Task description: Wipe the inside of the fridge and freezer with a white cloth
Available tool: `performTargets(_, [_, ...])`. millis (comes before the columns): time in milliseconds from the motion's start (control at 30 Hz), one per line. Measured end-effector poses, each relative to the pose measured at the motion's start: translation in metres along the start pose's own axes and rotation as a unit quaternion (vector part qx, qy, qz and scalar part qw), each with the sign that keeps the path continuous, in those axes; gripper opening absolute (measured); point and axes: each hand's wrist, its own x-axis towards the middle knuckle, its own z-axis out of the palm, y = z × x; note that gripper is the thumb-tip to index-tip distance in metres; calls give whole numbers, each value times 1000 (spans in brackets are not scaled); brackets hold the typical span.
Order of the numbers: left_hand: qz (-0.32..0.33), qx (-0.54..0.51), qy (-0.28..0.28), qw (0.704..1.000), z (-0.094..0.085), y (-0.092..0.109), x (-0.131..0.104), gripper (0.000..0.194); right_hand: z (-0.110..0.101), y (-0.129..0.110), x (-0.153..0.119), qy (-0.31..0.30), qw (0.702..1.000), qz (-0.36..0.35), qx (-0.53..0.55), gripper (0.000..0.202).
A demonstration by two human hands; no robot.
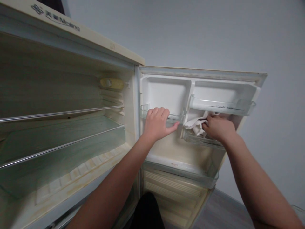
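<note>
Right hand [220, 127] gripping white cloth [195, 126], partly hidden, left hand [156, 124] at door shelf [173, 117], its grip unclear

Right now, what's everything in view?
fridge: one, cream, left
fridge door: one, whitish, right
door bins: four, clear, on door
cloth: one, white, middle-right bin
glass panels: at least two, greenish, inside fridge
housing: one, yellow, fridge's inner wall
ribbed panel: one, cream, below bins
wall: one, bluish grey, background
floor: one, grey, lower right
unclear item: one, dark, top left
rim: one, clear, right edge
left hand: one, bare, at left bin
right hand: one, bare, grip on cloth
leg: one, black-clad, bottom centre
</note>
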Motion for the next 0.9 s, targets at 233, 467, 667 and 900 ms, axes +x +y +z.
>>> performTargets(233, [1,10,7,1000,-1,4,-1,42,-20,-30,19,-22,990,-135,23,41])
performTargets(467, [-1,9,6,1000,-1,4,-1,41,-14,-38,26,-36,957,-283,55,22])
performTargets(667, [-9,7,-2,1000,0,1,0,42,-10,-16,27,-60,931,-317,171,10])
performTargets(900, [-10,6,6,1000,4,-5,0,40,-13,-6,18,-91,844,-419,323,23])
